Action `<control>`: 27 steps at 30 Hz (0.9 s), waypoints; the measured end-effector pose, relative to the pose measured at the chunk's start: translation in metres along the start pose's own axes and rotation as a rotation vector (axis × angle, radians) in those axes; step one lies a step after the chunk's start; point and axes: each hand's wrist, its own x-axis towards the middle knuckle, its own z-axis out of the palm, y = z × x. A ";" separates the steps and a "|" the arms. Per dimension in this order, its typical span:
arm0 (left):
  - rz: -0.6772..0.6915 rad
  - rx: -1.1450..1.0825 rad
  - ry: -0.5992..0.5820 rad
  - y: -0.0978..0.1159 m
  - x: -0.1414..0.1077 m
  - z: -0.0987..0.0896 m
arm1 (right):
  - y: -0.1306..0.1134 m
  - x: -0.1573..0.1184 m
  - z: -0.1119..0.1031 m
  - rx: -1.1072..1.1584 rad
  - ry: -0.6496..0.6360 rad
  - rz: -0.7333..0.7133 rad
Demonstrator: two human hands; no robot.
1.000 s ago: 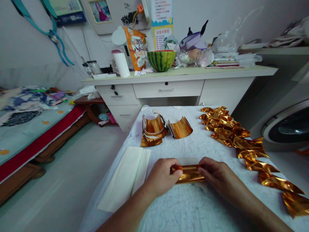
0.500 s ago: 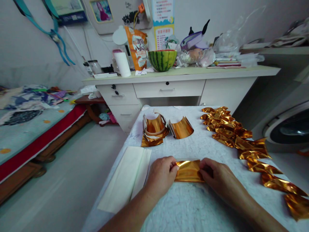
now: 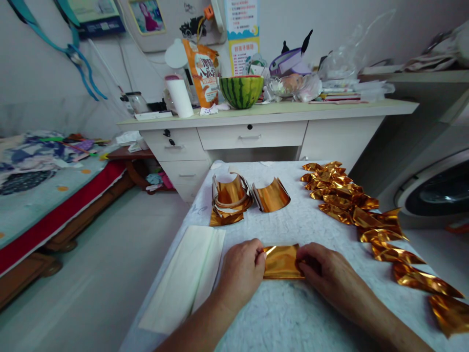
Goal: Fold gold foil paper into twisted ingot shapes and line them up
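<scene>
The thumb and fingertips of the left hand (image 3: 242, 269) are closing in a pinch on the left end of a gold foil piece (image 3: 281, 262); those of the right hand (image 3: 328, 266) are pinching its right end, with the exact contact partly hidden by the curled fingers. The foil piece is lying crosswise between the hands, on or just above the cloth (image 3: 264, 318), its shiny middle facing up and its long near edge running fairly straight.

Handling, by judgement: the piece is probably weighing very little; its sheet is likely being springy yet easy to crease, smooth enough to be slipping under a loose grip, and prone to tearing under a hard pull; the two short ends are offering the best hold, with light, even pressure.

Beyond the left hand, folded pale paper (image 3: 183, 278) is lying along the table's left side; farther off, a curled foil stack (image 3: 230, 190) is sitting beside a single curled foil bundle (image 3: 271, 195); along the right side, a row of twisted foil pieces (image 3: 370, 220) is extending toward the far edge; behind the table, a white desk (image 3: 256, 115) is bearing a cut watermelon (image 3: 242, 93).
</scene>
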 end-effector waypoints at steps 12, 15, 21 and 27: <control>0.034 0.065 0.034 -0.004 0.000 0.005 | 0.003 -0.002 -0.003 0.011 -0.079 -0.077; 0.028 0.072 0.022 -0.004 0.000 0.005 | 0.001 -0.003 -0.004 0.040 -0.098 -0.077; 0.010 0.081 0.011 0.000 0.002 0.002 | 0.000 0.000 -0.001 0.049 -0.060 0.023; 0.000 0.070 0.018 0.001 0.002 0.003 | 0.001 0.004 0.004 -0.022 -0.020 0.049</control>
